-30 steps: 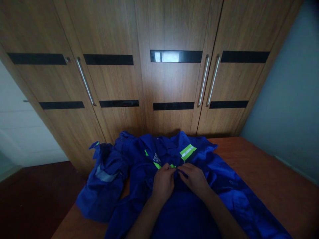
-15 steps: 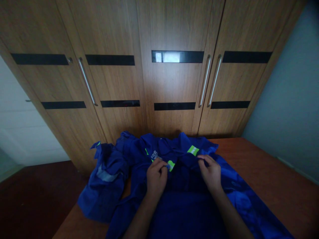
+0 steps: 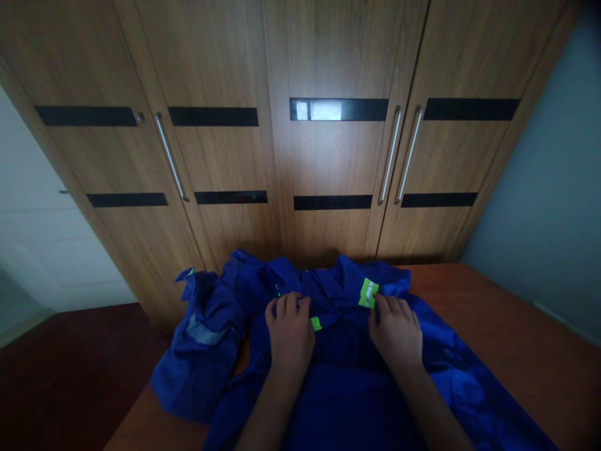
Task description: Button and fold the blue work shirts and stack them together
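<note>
A dark blue garment [image 3: 347, 394] lies spread on a reddish-brown wooden surface, with bright green patches on its upper part. My left hand [image 3: 291, 329] rests palm down on its left chest area, fingers bent over the cloth and slightly apart, beside a small green patch [image 3: 316, 323]. On the right side, my right hand [image 3: 397, 329] has its fingers curled onto the cloth, touching the edge of a green and white patch [image 3: 369, 293]. Its fingertips are partly hidden. The bunched left part of the cloth shows a pale grey band [image 3: 204, 332].
Behind the garment stands a wooden wardrobe [image 3: 328, 232] with black strips and metal handles. The wooden surface [image 3: 511, 326] reaches right to a bluish wall [image 3: 554, 207]. At left are a white door [image 3: 61, 250] and a dark red floor [image 3: 84, 376].
My left hand has let go of its pinch near the small green patch and flattened over the cloth. My right fingers have curled down onto the fabric. The right patch has tilted more upright.
</note>
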Demonstrator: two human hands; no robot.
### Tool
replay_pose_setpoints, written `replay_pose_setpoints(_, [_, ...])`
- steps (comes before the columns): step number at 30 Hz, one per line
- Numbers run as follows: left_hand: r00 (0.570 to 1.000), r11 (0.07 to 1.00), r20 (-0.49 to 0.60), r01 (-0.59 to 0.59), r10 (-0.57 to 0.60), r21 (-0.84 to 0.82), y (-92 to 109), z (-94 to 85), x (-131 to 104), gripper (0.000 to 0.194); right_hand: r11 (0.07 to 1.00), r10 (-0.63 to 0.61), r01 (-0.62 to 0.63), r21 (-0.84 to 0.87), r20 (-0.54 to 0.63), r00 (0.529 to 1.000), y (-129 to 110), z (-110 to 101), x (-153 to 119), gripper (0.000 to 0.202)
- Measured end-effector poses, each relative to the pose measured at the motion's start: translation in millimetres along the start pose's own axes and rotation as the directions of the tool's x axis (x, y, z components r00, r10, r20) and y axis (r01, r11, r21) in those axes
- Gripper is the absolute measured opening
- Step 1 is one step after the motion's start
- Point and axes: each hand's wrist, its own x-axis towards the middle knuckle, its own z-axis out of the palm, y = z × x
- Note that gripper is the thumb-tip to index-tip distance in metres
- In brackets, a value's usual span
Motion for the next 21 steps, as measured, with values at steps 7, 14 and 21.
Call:
replay_pose_setpoints(7, [0.973,0.857,-0.045,-0.221,0.226,-0.465,33,22.4,-13,0.042,0.841,-0.348,0.306,0.445,0.014,0.937,-28,10,-8,0.024])
replay_pose_setpoints(14, [0.964,0.948,0.242,-0.024,0.106,-0.316,25,39.7,-16,0.044,0.937,-0.277,0.222,0.270,0.189,0.942,-23,26,-8,0.032])
replay_pose_setpoints(21, [0.949,0.974,0.301,-0.021,0.091,-0.228,22,41.8,-15,0.027,0.885,-0.250,0.144,0.443,0.189,0.950,-24,28,-10,0.021])
